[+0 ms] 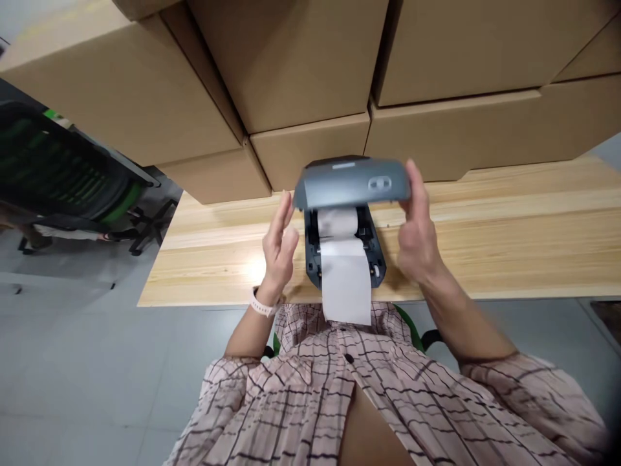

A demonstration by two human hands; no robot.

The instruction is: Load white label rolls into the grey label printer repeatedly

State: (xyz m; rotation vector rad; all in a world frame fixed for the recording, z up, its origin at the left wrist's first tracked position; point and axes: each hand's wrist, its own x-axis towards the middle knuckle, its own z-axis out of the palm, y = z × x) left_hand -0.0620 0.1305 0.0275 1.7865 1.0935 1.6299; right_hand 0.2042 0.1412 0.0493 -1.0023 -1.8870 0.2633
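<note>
So far, paper roll point(338, 222) is in printer point(313, 259) btwn the fingers, strip point(346, 278) out front, lid point(352, 184) not yet down: R hand point(418, 226) gripping its R edge, L hand point(280, 243) fingers straight by L edge, contact unclear.

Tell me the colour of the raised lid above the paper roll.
Blue-grey: the lid shows best in the head view, the only one here.

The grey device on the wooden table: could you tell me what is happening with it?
The person's right hand holds the raised lid of the device at its right side; the left hand is open by the other side, perhaps touching. Inside lies a white paper roll, and a paper strip reaches past the near edge of the table. Cardboard boxes stand behind.
</note>
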